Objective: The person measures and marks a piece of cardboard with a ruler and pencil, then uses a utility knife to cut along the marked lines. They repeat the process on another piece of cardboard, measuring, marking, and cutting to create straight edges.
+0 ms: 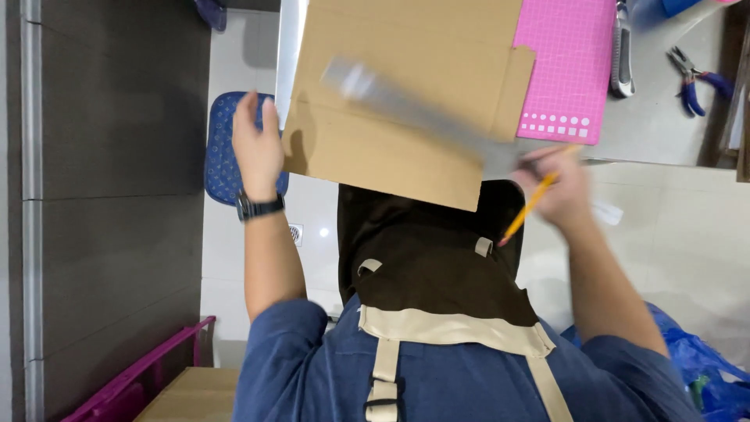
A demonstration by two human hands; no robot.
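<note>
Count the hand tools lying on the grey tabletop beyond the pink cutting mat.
2: a utility knife right beside the pink cutting mat, and blue-handled pliers farther right. The cardboard sheet may hide others.

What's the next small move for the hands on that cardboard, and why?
Probably lay the metal ruler flat on the cardboard sheet and let it settle. The ruler is blurred, slanting across the sheet, held at its end by the right hand along with a yellow pencil. The left hand holds the sheet's left edge.
</note>
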